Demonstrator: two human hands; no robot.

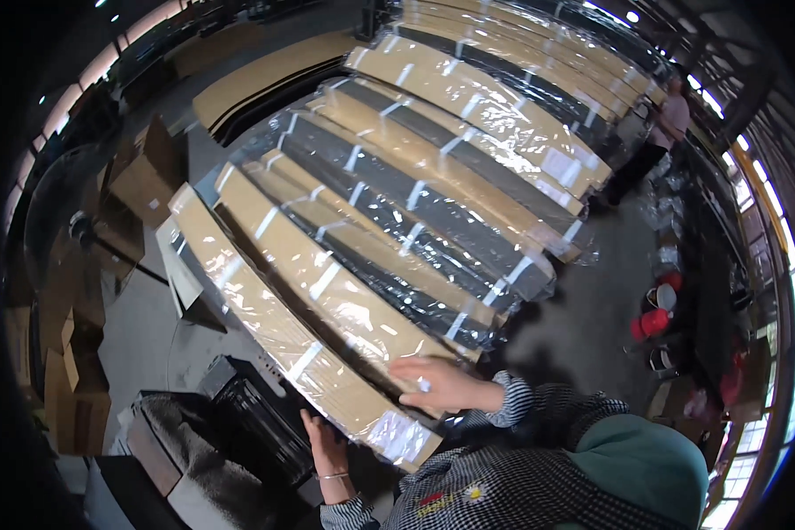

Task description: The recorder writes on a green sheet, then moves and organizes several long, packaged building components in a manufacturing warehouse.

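A long cardboard-faced package (278, 322) in clear plastic film stands on edge nearest me, a white strip around it and a white label at its near end. My left hand (327, 449) is upright at its left side, fingers stretched and touching or very close to the film. My right hand (446, 386) reaches over the near end of the second wrapped package (349, 300), fingers extended near the narrow gap between the two. A small white spot shows by the right fingers; whether it is tape or glare I cannot tell. Neither hand is wrapped around anything.
Several more wrapped packages (415, 194) stand in a row beyond. At lower left are a black plastic crate (256, 415) and a dark cloth (203, 450). Cardboard boxes (150, 172) stand at left. Another person (667, 128) is at far right, with a red container (650, 324) nearer.
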